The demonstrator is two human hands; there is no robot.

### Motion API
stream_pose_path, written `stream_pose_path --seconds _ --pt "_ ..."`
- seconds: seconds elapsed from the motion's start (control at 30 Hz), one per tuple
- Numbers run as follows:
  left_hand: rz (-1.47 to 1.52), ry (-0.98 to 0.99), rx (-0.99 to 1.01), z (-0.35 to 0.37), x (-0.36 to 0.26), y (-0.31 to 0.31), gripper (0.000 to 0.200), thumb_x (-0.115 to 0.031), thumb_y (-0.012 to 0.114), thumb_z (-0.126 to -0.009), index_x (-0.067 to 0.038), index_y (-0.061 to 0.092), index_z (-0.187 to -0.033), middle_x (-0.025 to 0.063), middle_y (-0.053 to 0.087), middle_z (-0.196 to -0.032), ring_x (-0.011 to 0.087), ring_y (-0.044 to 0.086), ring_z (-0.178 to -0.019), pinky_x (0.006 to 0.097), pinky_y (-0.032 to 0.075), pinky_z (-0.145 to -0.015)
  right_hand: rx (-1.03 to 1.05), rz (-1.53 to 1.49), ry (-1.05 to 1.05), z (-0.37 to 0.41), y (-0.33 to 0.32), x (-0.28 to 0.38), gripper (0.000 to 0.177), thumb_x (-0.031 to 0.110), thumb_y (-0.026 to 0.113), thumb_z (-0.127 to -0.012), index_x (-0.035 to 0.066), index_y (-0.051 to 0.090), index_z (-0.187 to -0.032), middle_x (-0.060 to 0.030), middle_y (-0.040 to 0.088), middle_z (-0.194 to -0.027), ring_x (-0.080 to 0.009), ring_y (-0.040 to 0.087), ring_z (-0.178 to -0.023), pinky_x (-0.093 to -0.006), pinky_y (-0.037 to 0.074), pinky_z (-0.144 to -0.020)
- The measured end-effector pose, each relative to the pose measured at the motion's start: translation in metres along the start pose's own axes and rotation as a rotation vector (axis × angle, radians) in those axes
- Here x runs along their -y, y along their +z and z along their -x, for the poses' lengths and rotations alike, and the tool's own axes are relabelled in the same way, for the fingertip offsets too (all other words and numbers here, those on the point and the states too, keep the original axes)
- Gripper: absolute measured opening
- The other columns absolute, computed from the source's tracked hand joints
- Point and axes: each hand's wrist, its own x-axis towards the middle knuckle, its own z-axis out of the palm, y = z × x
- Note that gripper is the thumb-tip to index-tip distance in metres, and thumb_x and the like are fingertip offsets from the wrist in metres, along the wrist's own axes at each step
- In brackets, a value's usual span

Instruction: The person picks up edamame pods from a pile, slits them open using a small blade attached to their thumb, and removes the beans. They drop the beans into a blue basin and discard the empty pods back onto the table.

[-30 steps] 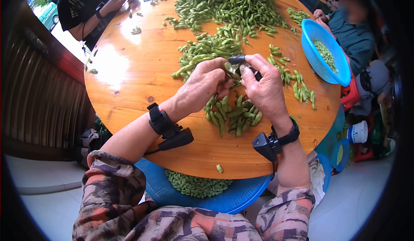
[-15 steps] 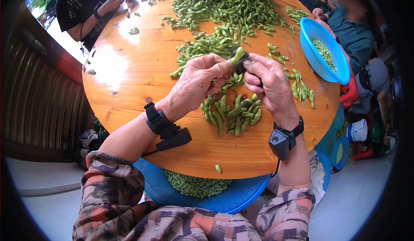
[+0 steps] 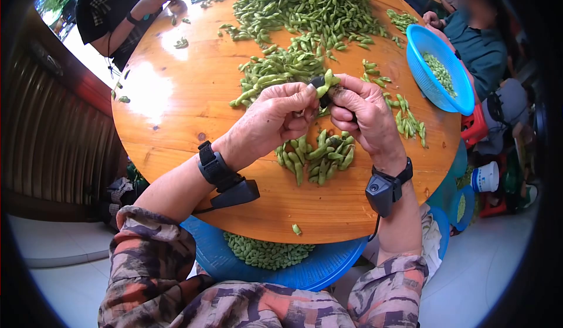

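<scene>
Over the wooden table, my left hand (image 3: 275, 112) pinches a green edamame pod (image 3: 327, 83) between thumb and fingers. Close beside it, my right hand (image 3: 368, 114) is closed round a small black object (image 3: 322, 84), whose kind I cannot make out. The pod and the black object meet between the two hands. Just below the hands lies a small heap of edamame pods (image 3: 328, 159). Beyond them a loose band of pods (image 3: 281, 67) leads back to a large pile (image 3: 305, 8).
Under the near edge of the table (image 3: 176, 111) is a blue basket (image 3: 334, 269) with shelled beans (image 3: 267, 252). Another blue basket (image 3: 421, 79) stands at the right edge. One person (image 3: 120, 11) sits at the far left, another (image 3: 484, 52) at the right. One pod piece (image 3: 297, 229) lies near me.
The pod between my hands has turned and dropped slightly, and now more of it shows beside my right fingertips. My left hand has moved a little lower. The baskets stay put.
</scene>
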Motion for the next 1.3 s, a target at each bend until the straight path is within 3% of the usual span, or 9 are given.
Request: stream_pose_path --seconds 0.17,0.23,0.27,0.43,0.57,0.7,0.8,1.07,1.3 --pt "-0.409 0.096 -0.164 -0.005 0.001 0.0 0.028 -0.031 0.064 -0.094 -0.006 0.059 -0.083 -0.0045 0.05 -0.066 0.0019 0.04 -0.053 0.0201 0.029 -0.044 -0.079 0.174 -0.027 -0.002 0.004 -0.005 0.019 0.004 0.054 -0.094 -0.004 0.063 -0.108 0.0 0.054 -0.071 -0.0071 0.049 -0.056 -0.0216 0.041 -0.049" --pt "-0.537 0.096 -0.202 -0.004 0.0 0.002 0.024 -0.028 0.065 -0.094 -0.008 0.059 -0.083 -0.0064 0.048 -0.064 0.0012 0.039 -0.053 0.0196 0.028 -0.044 -0.223 0.869 -0.321 -0.004 0.003 -0.014 0.02 0.002 0.057 -0.088 -0.006 0.064 -0.105 -0.0102 0.063 -0.082 -0.0194 0.062 -0.069 -0.0291 0.05 -0.062" --pt "-0.666 0.095 -0.238 -0.003 -0.001 0.004 0.02 -0.025 0.065 -0.094 -0.01 0.06 -0.084 -0.0083 0.046 -0.063 0.0006 0.038 -0.053 0.019 0.027 -0.044 -0.243 0.938 -0.38 -0.002 0.008 -0.012 0.022 0.0 0.059 -0.083 -0.006 0.064 -0.103 -0.0167 0.064 -0.092 -0.0287 0.065 -0.082 -0.0338 0.052 -0.074" --pt "-0.879 0.131 -0.239 0.0 -0.011 0.003 0.032 -0.033 0.063 -0.094 -0.002 0.067 -0.087 -0.0041 0.05 -0.061 0.0028 0.044 -0.056 0.0226 0.035 -0.047 -0.169 1.057 -0.588 0.0 0.011 -0.005 0.022 -0.001 0.059 -0.082 -0.004 0.065 -0.103 -0.0167 0.064 -0.09 -0.0286 0.065 -0.079 -0.0346 0.052 -0.071" --pt "-0.954 0.187 -0.229 0.001 -0.01 0.01 0.03 -0.029 0.056 -0.099 -0.008 0.059 -0.078 -0.0088 0.042 -0.06 0.0002 0.035 -0.052 0.0193 0.027 -0.045 -0.209 1.032 -0.605 0.0 0.011 -0.005 0.021 -0.002 0.059 -0.081 -0.004 0.065 -0.101 -0.0168 0.063 -0.09 -0.0298 0.064 -0.078 -0.0352 0.051 -0.071" --pt "-0.567 0.164 -0.156 -0.001 -0.009 -0.001 0.023 -0.024 0.053 -0.101 -0.005 0.064 -0.091 -0.0053 0.048 -0.066 0.0026 0.037 -0.053 0.0199 0.032 -0.047 -0.234 0.925 -0.466 0.0 0.01 -0.005 0.022 0.001 0.06 -0.084 -0.003 0.066 -0.105 -0.0126 0.066 -0.09 -0.022 0.064 -0.078 -0.0313 0.051 -0.07" --pt "-0.245 0.233 -0.17 -0.004 -0.007 -0.002 0.015 -0.016 0.055 -0.099 -0.003 0.064 -0.1 -0.0012 0.058 -0.075 0.0051 0.044 -0.057 0.0206 0.035 -0.049 -0.278 0.553 -0.25 -0.001 0.009 0.0 0.026 0.009 0.065 -0.091 0.002 0.066 -0.116 0.0007 0.065 -0.09 -0.0039 0.056 -0.076 -0.0212 0.048 -0.065" --pt "-0.174 0.205 -0.137 -0.005 -0.002 -0.007 0.009 -0.008 0.06 -0.095 -0.003 0.063 -0.102 0.0028 0.065 -0.087 0.0073 0.053 -0.064 0.0199 0.039 -0.054 -0.249 0.487 -0.235 -0.003 0.012 -0.008 0.027 0.004 0.069 -0.087 0.003 0.067 -0.114 0.0062 0.06 -0.074 0.0003 0.049 -0.06 -0.0176 0.039 -0.05" --pt "-0.048 0.171 -0.114 -0.005 -0.001 -0.008 0.01 -0.009 0.055 -0.097 -0.001 0.06 -0.099 0.0062 0.065 -0.088 0.0095 0.055 -0.064 0.0209 0.043 -0.055 -0.264 0.61 -0.236 0.0 0.014 -0.006 0.027 0.004 0.071 -0.084 0.002 0.068 -0.111 0.0045 0.062 -0.075 -0.001 0.051 -0.062 -0.0189 0.042 -0.053"
